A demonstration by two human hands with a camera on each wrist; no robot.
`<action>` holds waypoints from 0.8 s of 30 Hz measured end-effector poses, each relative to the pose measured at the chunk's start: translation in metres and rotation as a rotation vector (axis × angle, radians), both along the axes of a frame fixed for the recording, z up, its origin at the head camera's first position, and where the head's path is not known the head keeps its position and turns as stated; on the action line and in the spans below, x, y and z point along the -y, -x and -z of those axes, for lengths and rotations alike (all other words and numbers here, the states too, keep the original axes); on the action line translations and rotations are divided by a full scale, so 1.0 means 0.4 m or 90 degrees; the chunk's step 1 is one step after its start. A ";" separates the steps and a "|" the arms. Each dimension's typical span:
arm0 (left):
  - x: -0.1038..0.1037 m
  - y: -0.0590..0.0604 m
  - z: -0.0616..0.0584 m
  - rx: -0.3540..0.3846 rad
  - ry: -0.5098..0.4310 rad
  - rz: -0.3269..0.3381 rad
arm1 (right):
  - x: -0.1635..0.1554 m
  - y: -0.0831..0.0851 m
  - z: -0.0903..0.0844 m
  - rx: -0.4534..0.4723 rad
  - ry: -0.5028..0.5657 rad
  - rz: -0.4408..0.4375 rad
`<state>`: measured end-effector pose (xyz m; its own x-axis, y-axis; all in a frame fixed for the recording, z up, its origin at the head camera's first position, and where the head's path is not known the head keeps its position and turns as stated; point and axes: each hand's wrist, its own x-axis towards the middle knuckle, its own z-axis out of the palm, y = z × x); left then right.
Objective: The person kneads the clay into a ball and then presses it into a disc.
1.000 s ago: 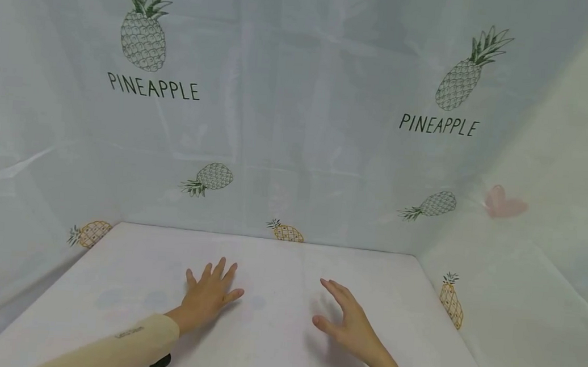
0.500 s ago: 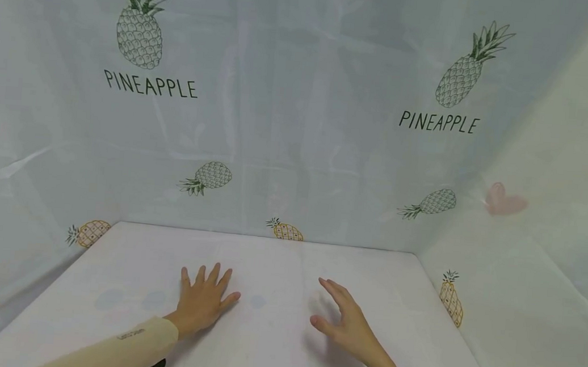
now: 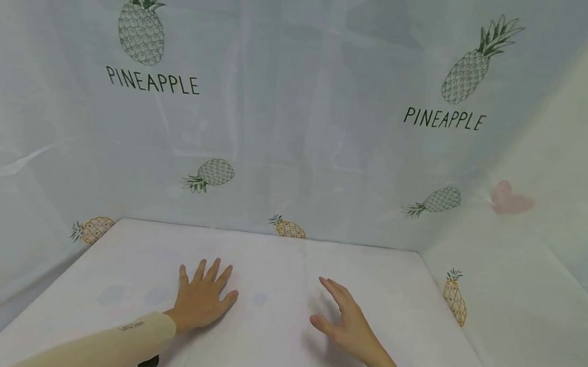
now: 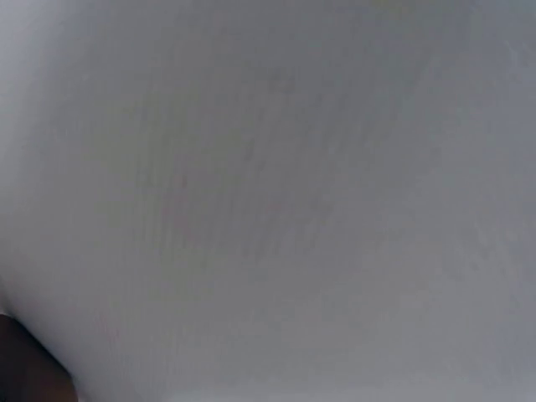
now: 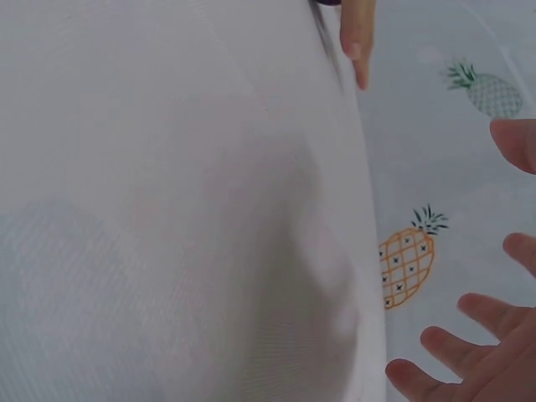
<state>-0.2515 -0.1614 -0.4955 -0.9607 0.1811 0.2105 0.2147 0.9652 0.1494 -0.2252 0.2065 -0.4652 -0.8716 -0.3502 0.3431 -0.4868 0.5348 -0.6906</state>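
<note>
My left hand (image 3: 200, 302) is palm down over the white tabletop (image 3: 272, 341), left of the middle, with its fingers straight and spread. Whether the palm touches the surface cannot be told. To its right is my right hand (image 3: 347, 326), held edge-on above the tabletop with its shadow below. Its thumb stands apart from the loosely extended fingers, and nothing lies between them. The right wrist view has the right hand's fingertips (image 5: 477, 360) at the lower right and some left-hand fingers (image 5: 358, 38) at the top. A blurred pale surface (image 4: 276, 201) fills most of the left wrist view.
Pale sheeting (image 3: 303, 121) printed with pineapples encloses the tabletop at the back and both sides. A faint pink heart (image 3: 510, 198) is on the right sheet. A small black object (image 3: 148, 365) shows under the left beige sleeve (image 3: 124, 339).
My left hand has shifted slightly left and turned a little, its fingers pointing more straight ahead. The right hand keeps its pose. The head view has tilted slightly.
</note>
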 end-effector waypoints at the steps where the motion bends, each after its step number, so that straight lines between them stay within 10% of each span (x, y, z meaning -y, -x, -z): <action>1: 0.000 0.000 0.001 0.002 -0.002 0.000 | 0.001 0.000 0.000 0.005 0.000 0.000; 24: -0.003 0.040 0.059 -0.012 -0.036 -0.019 | 0.013 -0.009 0.004 0.064 0.007 -0.006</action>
<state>-0.2674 -0.1604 -0.5190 -0.9612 0.1400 0.2378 0.1894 0.9615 0.1993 -0.2217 0.2013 -0.4666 -0.8985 -0.3549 0.2582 -0.4196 0.5222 -0.7424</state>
